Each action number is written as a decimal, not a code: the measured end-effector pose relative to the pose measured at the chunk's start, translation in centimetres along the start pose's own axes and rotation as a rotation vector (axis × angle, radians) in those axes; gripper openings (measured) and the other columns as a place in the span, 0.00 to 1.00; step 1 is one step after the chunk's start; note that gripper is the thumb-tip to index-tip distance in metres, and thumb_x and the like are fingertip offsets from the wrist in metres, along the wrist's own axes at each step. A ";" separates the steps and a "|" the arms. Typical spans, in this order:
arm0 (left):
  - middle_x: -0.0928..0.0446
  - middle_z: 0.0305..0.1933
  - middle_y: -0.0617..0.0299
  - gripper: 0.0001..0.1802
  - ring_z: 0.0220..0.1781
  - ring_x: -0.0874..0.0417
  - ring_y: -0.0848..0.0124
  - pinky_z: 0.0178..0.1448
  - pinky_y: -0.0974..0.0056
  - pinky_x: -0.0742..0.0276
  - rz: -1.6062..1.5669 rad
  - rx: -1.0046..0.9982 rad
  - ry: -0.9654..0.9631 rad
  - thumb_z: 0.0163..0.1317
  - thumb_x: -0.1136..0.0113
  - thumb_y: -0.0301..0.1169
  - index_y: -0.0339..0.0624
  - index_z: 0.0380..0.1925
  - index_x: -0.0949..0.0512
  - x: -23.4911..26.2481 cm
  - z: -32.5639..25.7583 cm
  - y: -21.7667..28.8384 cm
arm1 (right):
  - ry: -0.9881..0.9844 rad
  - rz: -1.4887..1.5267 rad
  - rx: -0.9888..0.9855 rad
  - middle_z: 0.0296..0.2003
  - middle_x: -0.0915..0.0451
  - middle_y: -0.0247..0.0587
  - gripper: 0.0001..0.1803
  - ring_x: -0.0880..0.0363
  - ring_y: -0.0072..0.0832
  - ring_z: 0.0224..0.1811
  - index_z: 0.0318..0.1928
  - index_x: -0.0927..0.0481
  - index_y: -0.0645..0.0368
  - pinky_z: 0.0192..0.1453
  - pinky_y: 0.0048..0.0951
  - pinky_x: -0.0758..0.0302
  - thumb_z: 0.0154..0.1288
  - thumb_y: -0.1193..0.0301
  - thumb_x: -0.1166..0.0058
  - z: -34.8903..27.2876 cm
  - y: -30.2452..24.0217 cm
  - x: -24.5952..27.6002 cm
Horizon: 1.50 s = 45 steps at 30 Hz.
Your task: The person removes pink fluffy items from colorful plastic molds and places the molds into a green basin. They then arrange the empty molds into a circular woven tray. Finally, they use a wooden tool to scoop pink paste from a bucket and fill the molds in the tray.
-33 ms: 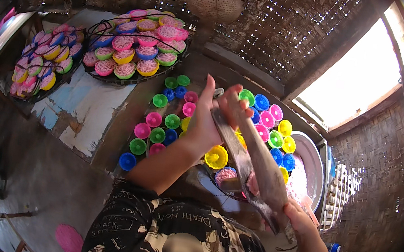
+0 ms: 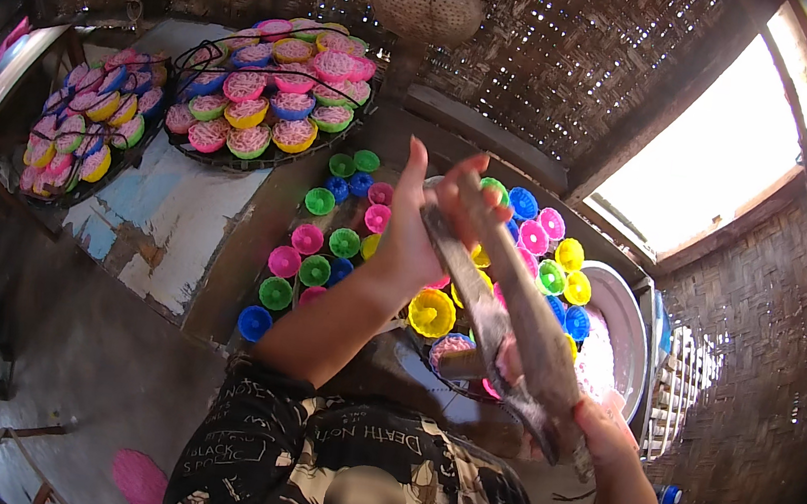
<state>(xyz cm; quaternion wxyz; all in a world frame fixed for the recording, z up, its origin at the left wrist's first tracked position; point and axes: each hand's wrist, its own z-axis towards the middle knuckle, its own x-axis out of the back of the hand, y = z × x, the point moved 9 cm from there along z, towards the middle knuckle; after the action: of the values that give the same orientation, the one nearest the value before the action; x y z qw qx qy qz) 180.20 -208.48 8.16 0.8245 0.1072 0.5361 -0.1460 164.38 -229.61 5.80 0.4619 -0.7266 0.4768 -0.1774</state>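
Note:
A long two-bar wooden press [image 2: 539, 339] slants in front of my chest. Pink dough [image 2: 508, 358] shows between its bars, towards the lower end. My left hand [image 2: 410, 238] grips the upper ends of both bars, its fingers reaching across to the farther one. Around the lower end, where the bars meet, my right hand [image 2: 605, 436] is closed. Below the press, partly covered by it, is a blue cup with pink strands [image 2: 450, 346]. Beside that cup stands a yellow fluted cup [image 2: 432, 313] with nothing in it.
Several bright fluted cups [image 2: 345, 243] stand in rows on the dark table. A large basin [image 2: 636, 341] of pink dough sits at the right. Two round trays of filled cups [image 2: 246, 113] lie at the far left. A woven wall and bright window [image 2: 715, 139] lie beyond.
The farther bar's upper end has shifted slightly up and away from the nearer bar, with my left fingers on it. My right hand stays nearly in place.

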 end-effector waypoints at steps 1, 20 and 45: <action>0.24 0.37 0.61 0.39 0.48 0.24 0.61 0.53 0.56 0.29 0.104 -0.029 -0.166 0.58 0.63 0.68 0.49 0.54 0.30 -2.3 0.6 0.7 | -0.007 0.052 -0.010 0.46 0.25 0.51 0.40 0.21 0.33 0.42 0.60 0.40 0.69 0.42 0.32 0.23 0.63 0.46 0.52 0.2 -0.1 0.0; 0.26 0.22 0.68 0.36 0.29 0.23 0.69 0.47 0.56 0.27 0.140 -0.157 -0.030 0.60 0.62 0.66 0.49 0.52 0.30 3.1 1.9 6.0 | 0.205 -0.398 -0.117 0.41 0.22 0.41 0.33 0.26 0.27 0.43 0.53 0.28 0.67 0.49 0.29 0.31 0.70 0.47 0.67 7.3 -1.3 5.5; 0.35 0.12 0.64 0.34 0.15 0.31 0.67 0.33 0.58 0.33 0.071 -0.223 0.311 0.58 0.61 0.67 0.47 0.30 0.25 4.6 1.9 7.7 | 0.340 -0.735 0.060 0.20 0.23 0.37 0.25 0.26 0.23 0.25 0.36 0.20 0.67 0.31 0.29 0.29 0.67 0.54 0.57 8.0 -4.2 2.8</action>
<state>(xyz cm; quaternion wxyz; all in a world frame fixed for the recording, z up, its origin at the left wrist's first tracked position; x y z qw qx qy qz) 186.34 -202.47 4.92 0.7430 0.0552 0.6659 -0.0383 173.53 -227.53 4.78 0.3034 -0.7952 0.2496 -0.4619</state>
